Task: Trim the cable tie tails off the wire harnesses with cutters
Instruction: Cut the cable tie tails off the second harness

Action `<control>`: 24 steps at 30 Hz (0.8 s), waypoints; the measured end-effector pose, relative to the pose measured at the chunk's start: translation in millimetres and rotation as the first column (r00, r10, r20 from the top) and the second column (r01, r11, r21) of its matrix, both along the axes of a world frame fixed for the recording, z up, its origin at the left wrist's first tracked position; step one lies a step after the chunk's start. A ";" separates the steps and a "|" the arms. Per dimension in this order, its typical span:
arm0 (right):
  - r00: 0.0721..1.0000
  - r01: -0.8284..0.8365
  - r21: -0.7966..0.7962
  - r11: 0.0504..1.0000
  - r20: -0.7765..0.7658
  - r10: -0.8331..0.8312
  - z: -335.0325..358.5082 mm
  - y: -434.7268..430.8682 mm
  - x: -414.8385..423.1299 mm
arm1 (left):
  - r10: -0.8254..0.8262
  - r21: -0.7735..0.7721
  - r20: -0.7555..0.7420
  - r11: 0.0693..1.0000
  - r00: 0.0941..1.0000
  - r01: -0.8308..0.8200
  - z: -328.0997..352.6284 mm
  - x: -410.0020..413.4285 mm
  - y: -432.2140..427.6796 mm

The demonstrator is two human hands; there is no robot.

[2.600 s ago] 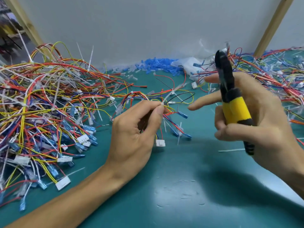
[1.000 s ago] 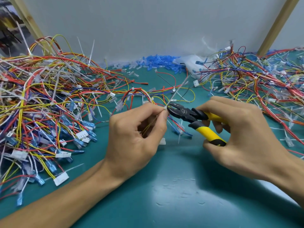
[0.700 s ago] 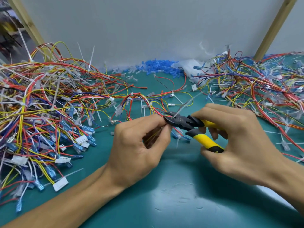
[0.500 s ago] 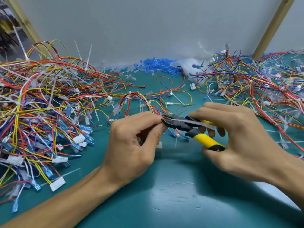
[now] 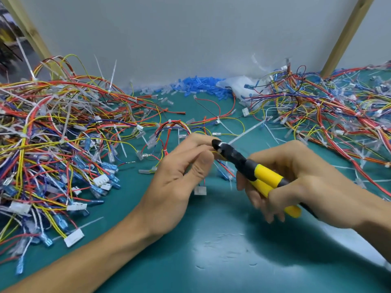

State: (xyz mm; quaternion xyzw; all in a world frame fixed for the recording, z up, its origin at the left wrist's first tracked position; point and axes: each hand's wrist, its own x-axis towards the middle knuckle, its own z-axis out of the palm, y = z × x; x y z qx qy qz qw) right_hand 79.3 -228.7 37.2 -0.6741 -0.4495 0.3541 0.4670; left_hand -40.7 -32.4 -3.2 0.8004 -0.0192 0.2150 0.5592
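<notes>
Black-headed, yellow-handled cutters (image 5: 243,163), handles closed together, tip at the looped multicoloured wire harness (image 5: 175,125); white cable tie tail (image 5: 246,132) slants away just beside the tip.

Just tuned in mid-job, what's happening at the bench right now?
A person is trimming cable ties. The left hand pinches a wire harness above the green mat, while the right hand holds the yellow-handled cutters, with their black head at the left fingertips. A white tie tail sticks out beyond the head; whether it is cut through cannot be told. The left harness pile and right harness pile flank the work.
</notes>
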 end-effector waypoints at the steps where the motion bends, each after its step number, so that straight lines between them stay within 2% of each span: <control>1: 0.999 -0.009 0.000 1.000 -0.037 0.009 0.1 0.0 1.5 | -0.010 -0.048 -0.044 0.999 0.999 0.007 1.7 2.5 1.0; 6: 0.996 -0.013 0.000 1.000 -0.092 0.013 -1.1 2.2 5.5 | -0.084 -0.107 -0.011 0.991 0.996 0.083 1.0 -6.0 1.0; 10: 0.989 0.014 -0.017 1.000 -0.146 -0.017 -0.2 3.8 6.7 | -0.047 -0.106 0.002 0.993 0.999 0.047 2.3 -5.4 -0.7; 12: 0.997 0.059 -0.013 0.998 -0.048 -0.059 -3.0 4.1 2.7 | -0.029 -0.083 0.002 0.996 1.000 0.029 0.5 -4.5 -0.4; 15: 0.942 0.148 -0.006 0.989 0.306 -0.139 -7.6 4.3 -4.3 | -0.033 -0.046 -0.004 0.998 0.999 0.033 -2.2 -5.5 0.3; 16: 0.920 0.152 -0.001 0.988 0.365 -0.141 -8.1 4.6 -6.3 | -0.028 -0.025 0.000 0.999 1.000 0.028 -2.0 -5.8 0.0; 20: 0.860 0.153 0.076 0.985 0.480 -0.170 -10.6 6.9 -10.6 | -0.025 0.022 0.047 0.999 0.999 0.024 -3.1 -6.3 -1.7; 22: 0.814 0.164 0.064 0.984 0.556 -0.172 -11.2 8.0 -11.8 | -0.032 0.043 0.054 0.999 0.998 0.029 -3.6 -6.6 -2.8; 24: 0.813 0.133 0.039 0.990 0.567 -0.131 -10.6 7.8 -13.1 | -0.054 0.054 0.048 0.997 0.997 0.051 -2.9 -7.0 -4.5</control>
